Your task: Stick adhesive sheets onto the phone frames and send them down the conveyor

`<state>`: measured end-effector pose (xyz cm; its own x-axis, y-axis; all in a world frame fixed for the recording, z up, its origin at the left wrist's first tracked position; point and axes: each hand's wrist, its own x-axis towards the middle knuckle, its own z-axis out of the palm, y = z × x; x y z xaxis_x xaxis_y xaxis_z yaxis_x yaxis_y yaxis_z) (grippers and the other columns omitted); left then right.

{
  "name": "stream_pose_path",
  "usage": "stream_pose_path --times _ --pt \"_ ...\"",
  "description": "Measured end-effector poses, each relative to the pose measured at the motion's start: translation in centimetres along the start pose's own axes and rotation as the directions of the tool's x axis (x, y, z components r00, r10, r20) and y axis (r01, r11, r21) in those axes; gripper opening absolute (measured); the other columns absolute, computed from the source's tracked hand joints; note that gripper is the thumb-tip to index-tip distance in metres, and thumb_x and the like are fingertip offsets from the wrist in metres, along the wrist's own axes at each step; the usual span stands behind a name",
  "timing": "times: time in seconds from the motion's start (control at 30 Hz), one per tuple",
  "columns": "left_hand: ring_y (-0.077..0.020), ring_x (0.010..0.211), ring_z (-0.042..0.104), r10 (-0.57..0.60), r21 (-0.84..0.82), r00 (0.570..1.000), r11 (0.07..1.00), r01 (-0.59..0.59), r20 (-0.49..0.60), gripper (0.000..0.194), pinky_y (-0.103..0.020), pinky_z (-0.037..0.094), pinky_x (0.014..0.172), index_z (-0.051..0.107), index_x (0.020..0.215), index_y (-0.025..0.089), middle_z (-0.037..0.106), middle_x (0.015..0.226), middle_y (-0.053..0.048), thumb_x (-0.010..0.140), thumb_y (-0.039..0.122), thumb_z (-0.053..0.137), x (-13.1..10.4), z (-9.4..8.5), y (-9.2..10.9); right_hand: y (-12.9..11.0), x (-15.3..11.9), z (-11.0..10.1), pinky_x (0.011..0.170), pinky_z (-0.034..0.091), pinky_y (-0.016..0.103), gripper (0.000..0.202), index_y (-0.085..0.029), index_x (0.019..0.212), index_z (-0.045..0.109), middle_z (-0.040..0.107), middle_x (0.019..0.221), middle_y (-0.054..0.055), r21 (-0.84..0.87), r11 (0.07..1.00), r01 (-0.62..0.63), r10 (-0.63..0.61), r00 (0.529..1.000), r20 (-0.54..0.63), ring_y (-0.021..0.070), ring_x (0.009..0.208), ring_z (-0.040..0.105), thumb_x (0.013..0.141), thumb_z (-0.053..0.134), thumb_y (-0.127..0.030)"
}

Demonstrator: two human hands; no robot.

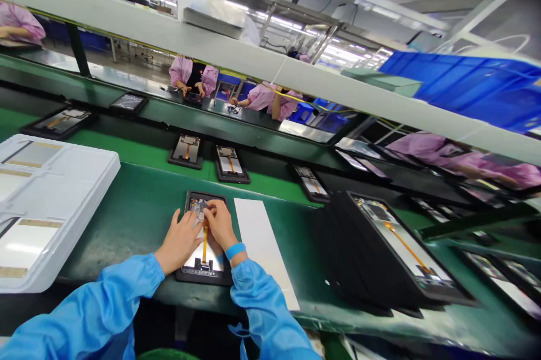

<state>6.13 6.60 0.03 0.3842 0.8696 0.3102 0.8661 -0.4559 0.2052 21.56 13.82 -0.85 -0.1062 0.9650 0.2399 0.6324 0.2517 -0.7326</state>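
An opened tablet (pixel 214 261) with its inner parts showing lies in a black tray (pixel 182 277) on the green bench in front of me. Its circuit board (pixel 196 202) is at the far end, and an orange flex cable (pixel 205 244) runs down the middle. My left hand (pixel 181 240) rests over the tablet's left side, fingers stretched out onto the board area, thumb apart. From the right, my right hand (pixel 220 226) bends over the board with thumb and fingertips pinched together. Whatever sits between those fingertips is too small to make out.
A white plastic tray (pixel 91 180) with screen panels is at left. A white sheet (pixel 264 247) lies right of the tablet, then a stack of black trays (pixel 342 253) topped by another open tablet (pixel 397 236). More tablets (pixel 187 149) sit on the green conveyor (pixel 143 151). Co-workers work beyond.
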Motion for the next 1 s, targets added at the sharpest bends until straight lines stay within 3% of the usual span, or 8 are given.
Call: stream_pose_path --times 0.17,0.27,0.37,0.53,0.7,0.87,0.93,1.0 --pt "-0.0315 0.119 0.051 0.008 0.008 0.999 1.000 -0.008 0.040 0.046 -0.062 0.031 0.107 0.059 0.131 0.021 0.060 0.129 -0.017 0.095 0.047 0.047 0.7 0.7 0.4 1.8 0.5 -0.8 0.075 0.052 0.037 0.015 -0.024 0.086 0.065 0.064 0.087 0.006 0.029 0.994 0.105 -0.106 0.993 0.049 0.0228 0.078 0.064 0.078 0.055 -0.032" --pt "-0.0304 0.119 0.051 0.014 -0.006 1.000 1.000 -0.014 -0.016 0.047 -0.059 0.032 0.107 0.061 0.128 0.024 0.063 0.124 -0.017 0.094 0.053 0.044 1.8 2.5 -0.7 4.0 2.6 0.1 0.072 0.053 0.039 0.015 -0.030 0.084 0.067 0.064 0.087 0.006 0.017 0.987 0.158 -0.159 0.985 0.066 0.0240 0.071 0.064 0.077 0.056 -0.038" --pt "-0.0295 0.119 0.051 0.004 -0.003 0.999 1.000 -0.004 -0.047 0.046 -0.058 0.034 0.106 0.059 0.129 0.025 0.064 0.122 -0.017 0.096 0.052 0.042 2.1 3.1 -1.3 4.4 3.7 0.7 0.067 0.052 0.040 0.014 -0.031 0.074 0.064 0.064 0.082 0.006 -0.024 0.987 0.161 -0.159 0.985 0.063 0.0255 0.069 0.064 0.074 0.056 -0.042" --pt "-0.0278 0.115 0.050 -0.017 0.043 0.998 0.999 0.019 -0.055 0.053 -0.052 0.039 0.099 0.055 0.131 0.018 0.063 0.120 -0.015 0.097 0.055 0.038 1.2 1.2 -0.2 3.5 3.7 0.0 0.071 0.051 0.040 0.026 -0.026 0.072 0.063 0.066 0.080 0.009 -0.107 0.990 0.089 -0.084 0.995 0.052 0.0270 0.074 0.067 0.073 0.049 -0.048" --pt "-0.0288 0.110 0.050 0.008 0.206 1.000 0.979 -0.003 -0.025 0.052 -0.047 0.040 0.091 0.059 0.126 0.012 0.062 0.114 -0.016 0.097 0.051 0.040 2.0 0.4 0.8 3.1 3.5 -1.0 0.075 0.054 0.039 0.041 -0.019 0.083 0.065 0.072 0.089 0.012 -0.008 0.998 -0.070 0.070 0.987 0.145 0.0271 0.078 0.070 0.070 0.051 -0.055" --pt "-0.0311 0.111 0.049 0.017 0.297 0.999 0.955 -0.004 -0.040 0.037 -0.051 0.034 0.095 0.069 0.108 0.009 0.059 0.119 -0.020 0.097 0.036 0.046 3.2 0.2 1.9 -0.1 -0.6 -4.2 0.079 0.056 0.042 0.049 -0.018 0.092 0.068 0.071 0.100 0.013 0.003 1.000 -0.014 0.014 0.994 0.107 0.0278 0.083 0.070 0.071 0.054 -0.061" --pt "-0.0315 0.112 0.049 -0.043 0.274 0.995 0.959 0.066 -0.086 0.043 -0.050 0.035 0.095 0.067 0.110 0.009 0.058 0.122 -0.020 0.095 0.044 0.049 2.2 -1.8 1.5 -1.5 -3.6 -6.4 0.077 0.057 0.040 0.050 -0.020 0.097 0.068 0.071 0.104 0.012 0.013 1.000 0.022 -0.023 0.996 0.081 0.0272 0.085 0.070 0.074 0.055 -0.063" --pt "-0.0294 0.107 0.050 -0.138 0.221 0.980 0.961 0.167 -0.140 0.046 -0.045 0.038 0.091 0.064 0.114 0.010 0.059 0.118 -0.017 0.092 0.049 0.054 -0.3 -5.1 0.0 -2.2 -6.9 -8.5 0.073 0.059 0.035 0.049 -0.022 0.102 0.068 0.070 0.110 0.011 0.054 0.998 0.033 -0.038 0.995 0.096 0.0271 0.092 0.069 0.078 0.058 -0.062"
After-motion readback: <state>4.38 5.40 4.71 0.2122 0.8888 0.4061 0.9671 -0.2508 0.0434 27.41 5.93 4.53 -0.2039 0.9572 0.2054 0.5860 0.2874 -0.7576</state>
